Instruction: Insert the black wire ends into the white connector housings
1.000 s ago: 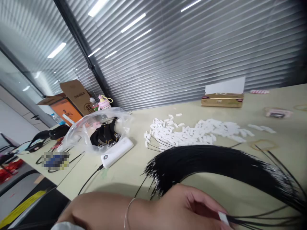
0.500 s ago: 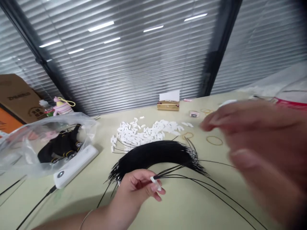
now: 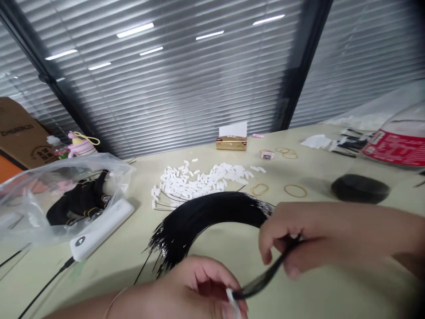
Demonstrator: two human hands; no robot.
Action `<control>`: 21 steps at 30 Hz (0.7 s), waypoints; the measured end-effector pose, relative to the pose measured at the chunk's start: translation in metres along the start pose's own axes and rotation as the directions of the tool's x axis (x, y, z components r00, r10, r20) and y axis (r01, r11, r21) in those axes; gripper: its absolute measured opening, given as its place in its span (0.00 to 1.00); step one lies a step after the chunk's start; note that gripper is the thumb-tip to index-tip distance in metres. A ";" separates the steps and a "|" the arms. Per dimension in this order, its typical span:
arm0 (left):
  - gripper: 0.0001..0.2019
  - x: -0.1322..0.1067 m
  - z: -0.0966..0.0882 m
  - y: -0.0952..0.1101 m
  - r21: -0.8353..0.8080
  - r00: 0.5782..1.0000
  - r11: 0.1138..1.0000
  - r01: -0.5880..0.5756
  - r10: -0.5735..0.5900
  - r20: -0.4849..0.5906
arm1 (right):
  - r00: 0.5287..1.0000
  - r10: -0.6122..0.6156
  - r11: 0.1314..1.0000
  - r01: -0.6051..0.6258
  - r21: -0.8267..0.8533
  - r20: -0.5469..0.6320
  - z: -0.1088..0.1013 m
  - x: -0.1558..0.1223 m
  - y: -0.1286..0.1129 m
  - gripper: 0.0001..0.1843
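At the lower middle, my left hand (image 3: 202,288) pinches a small white plastic connector (image 3: 233,301) between thumb and fingers. Several thin black wires (image 3: 262,281) run out of the connector to the right, drawn together into a strand. My right hand (image 3: 295,239) is closed around the other part of these wires, its thumb and fingers pressed together. Behind both hands lies a thick curved bundle of black wires (image 3: 212,212) with silvery tips, partly covered by my hands. Beyond it is a pile of white connectors (image 3: 195,181).
On the left are a white power bank (image 3: 102,230) with a cable and a clear plastic bag (image 3: 122,173) holding black coils. Rubber bands (image 3: 295,191), a gold box (image 3: 231,143) and a bottle with a red label (image 3: 395,148) stand or lie toward the back and right.
My right hand has come down and left from the raised position and closed on the loose wires, which are now gathered. My left hand has moved slightly down and right with the connector.
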State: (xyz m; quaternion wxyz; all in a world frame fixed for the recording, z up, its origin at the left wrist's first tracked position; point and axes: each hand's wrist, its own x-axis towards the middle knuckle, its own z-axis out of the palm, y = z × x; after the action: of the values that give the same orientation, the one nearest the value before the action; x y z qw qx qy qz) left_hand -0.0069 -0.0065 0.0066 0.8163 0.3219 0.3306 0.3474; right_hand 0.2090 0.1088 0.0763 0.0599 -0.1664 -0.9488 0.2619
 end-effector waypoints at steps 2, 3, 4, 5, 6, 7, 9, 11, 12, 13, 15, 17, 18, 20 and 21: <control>0.11 -0.002 -0.001 -0.001 0.041 0.998 0.998 0.056 -0.055 -0.019 | 0.989 0.036 0.993 -0.051 0.102 0.143 -0.013 0.001 0.008 0.07; 0.11 -0.003 -0.001 -0.001 0.070 0.997 0.995 0.067 -0.065 -0.034 | 0.982 0.043 0.987 -0.070 0.144 0.186 -0.017 0.004 0.010 0.08; 0.11 -0.003 0.000 -0.001 0.093 0.996 0.993 0.078 -0.074 -0.042 | 0.984 0.052 0.986 -0.079 0.150 0.172 -0.019 0.010 0.013 0.08; 0.12 -0.003 0.000 0.000 0.106 0.995 0.990 0.087 -0.082 -0.050 | 0.987 0.046 0.988 -0.068 0.140 0.155 -0.020 0.018 0.014 0.07; 0.13 -0.002 0.000 0.001 0.107 0.995 0.990 0.089 -0.083 -0.053 | 0.991 0.026 0.993 -0.040 0.110 0.130 -0.018 0.028 0.015 0.07; 0.15 0.000 0.000 0.001 0.091 0.995 0.992 0.083 -0.078 -0.060 | 0.995 -0.018 0.999 0.014 0.045 0.095 -0.016 0.039 0.015 0.06; 0.18 0.005 0.000 -0.002 0.051 0.994 0.997 0.061 -0.055 -0.095 | 0.985 -0.173 0.973 0.169 -0.158 -0.008 -0.007 0.061 0.014 0.06; 0.20 0.011 -0.001 -0.007 0.022 0.986 1.000 0.006 -0.003 -0.165 | 0.938 -0.326 0.896 0.267 -0.354 -0.116 0.005 0.080 0.012 0.08; 0.20 0.013 -0.002 -0.010 0.010 0.980 1.000 -0.022 0.024 -0.198 | 0.913 -0.373 0.866 0.279 -0.415 -0.163 0.010 0.086 0.011 0.10; 0.21 0.015 -0.002 -0.013 -0.004 0.973 0.999 -0.054 0.051 -0.227 | 0.893 -0.397 0.850 0.272 -0.450 -0.210 0.015 0.090 0.010 0.11; 0.20 0.016 -0.003 -0.015 -0.024 0.950 0.991 -0.134 0.122 -0.286 | 0.847 -0.432 0.836 0.247 -0.490 -0.311 0.024 0.091 0.008 0.13; 0.18 0.013 -0.003 -0.009 0.002 0.908 0.972 -0.234 0.220 -0.357 | 0.766 -0.487 0.829 0.255 -0.498 -0.419 0.030 0.084 0.007 0.09; 0.16 0.010 -0.003 -0.004 0.041 0.880 0.957 -0.286 0.279 -0.383 | 0.731 -0.486 0.845 0.254 -0.471 -0.478 0.033 0.080 0.007 0.07; 0.11 0.005 -0.005 0.012 0.147 0.822 0.908 -0.393 0.418 -0.385 | 0.707 -0.402 0.906 0.214 -0.366 -0.582 0.041 0.074 0.010 0.05; 0.09 0.002 -0.008 0.022 0.197 0.795 0.875 -0.441 0.483 -0.366 | 0.712 -0.331 0.937 0.173 -0.303 -0.619 0.046 0.073 0.012 0.05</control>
State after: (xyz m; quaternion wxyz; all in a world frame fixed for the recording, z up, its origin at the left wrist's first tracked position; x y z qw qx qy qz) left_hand -0.0191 0.0093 0.0179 0.6029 0.3551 0.4202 0.5778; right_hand 0.1348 0.1219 0.0329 0.4080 -0.1220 -0.9023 0.0670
